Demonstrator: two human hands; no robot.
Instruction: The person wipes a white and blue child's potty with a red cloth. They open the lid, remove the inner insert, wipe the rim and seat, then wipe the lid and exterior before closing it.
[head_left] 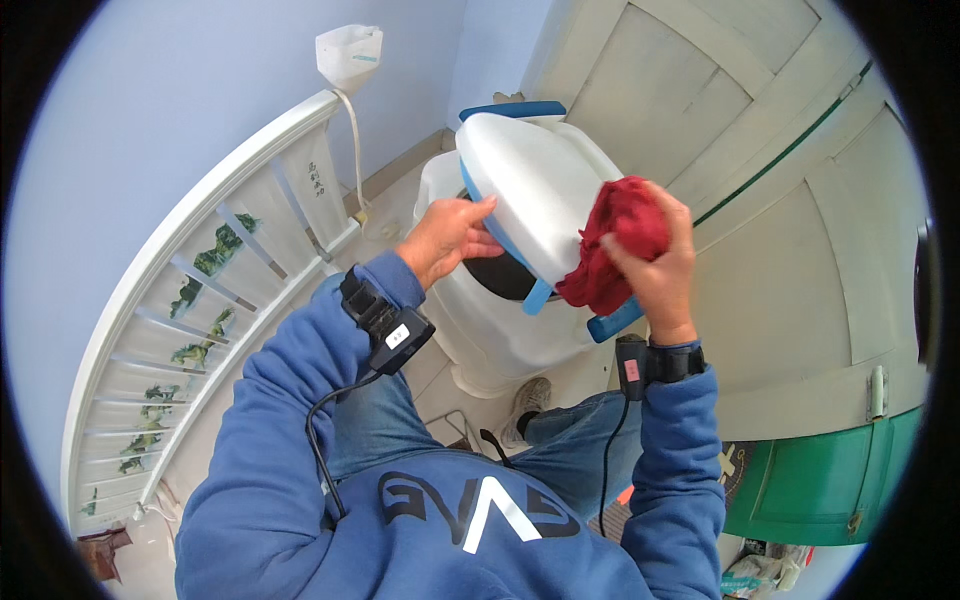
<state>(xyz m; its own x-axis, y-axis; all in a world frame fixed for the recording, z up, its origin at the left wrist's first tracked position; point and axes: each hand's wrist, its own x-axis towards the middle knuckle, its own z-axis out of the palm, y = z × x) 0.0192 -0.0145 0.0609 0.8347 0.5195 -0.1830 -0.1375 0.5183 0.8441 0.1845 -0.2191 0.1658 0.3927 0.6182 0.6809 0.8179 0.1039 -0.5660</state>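
A white commode chair [470, 315] with blue armrests stands in front of me. Its white lid [530, 180], edged in blue, is tilted up, and a dark round opening [497, 275] shows beneath it. My left hand [450, 238] is closed on the lid's left edge, thumb on the rim and fingers curled at its underside. A crumpled red cloth [620, 235] is gripped in my right hand [660, 262], pressed against the lid's right side near a blue armrest [615, 320]. Part of the cloth hides that end of the lid.
A white slatted railing [200, 250] with painted slats curves along the left wall. White tissue-like packaging [348, 55] sits on its far end, with a white cord [355, 150] hanging down. Pale panelled doors [750, 260] stand at the right, beside a green cabinet [820, 480].
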